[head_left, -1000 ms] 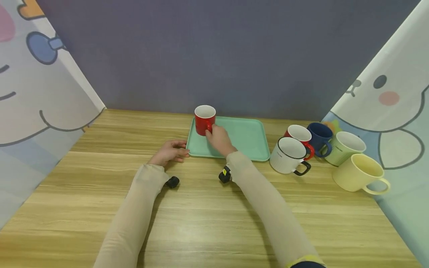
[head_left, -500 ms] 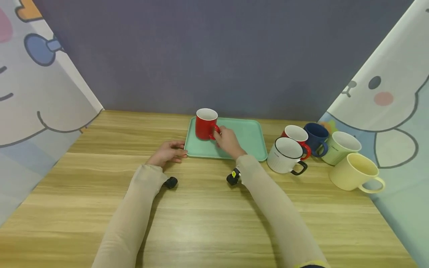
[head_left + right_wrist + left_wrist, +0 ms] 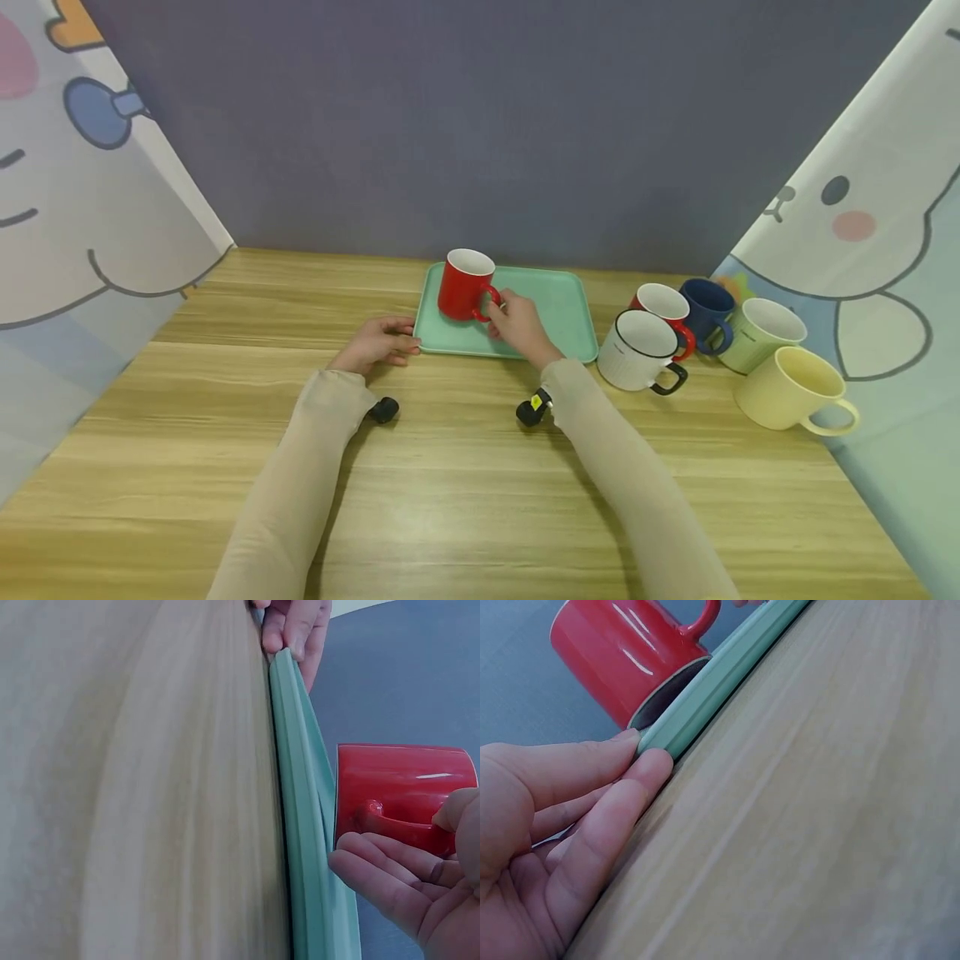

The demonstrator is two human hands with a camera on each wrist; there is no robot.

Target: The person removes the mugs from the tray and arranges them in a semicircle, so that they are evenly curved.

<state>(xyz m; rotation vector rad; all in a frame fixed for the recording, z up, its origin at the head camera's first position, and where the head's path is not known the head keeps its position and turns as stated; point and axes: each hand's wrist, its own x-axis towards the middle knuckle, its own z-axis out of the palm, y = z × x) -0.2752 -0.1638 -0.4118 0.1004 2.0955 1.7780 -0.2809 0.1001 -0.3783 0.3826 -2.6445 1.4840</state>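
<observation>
My right hand grips a red mug by its handle, thumb on the handle's upper part and fingers below it. The mug, white inside, leans a little to the right over the left part of a mint-green tray. In the left wrist view, the dark underside of the red mug shows just past the tray's rim. At the tray's near left corner, my left hand pinches the rim between fingertips and thumb, as the left wrist view also shows.
Right of the tray stand a white mug with a black rim, another red mug, a navy mug, a pale green mug and a yellow mug. A dark panel rises behind the wooden table.
The red mug has moved right and nearer with my right hand, its rim now leaning to the right. My left hand has stayed at the tray's corner.
</observation>
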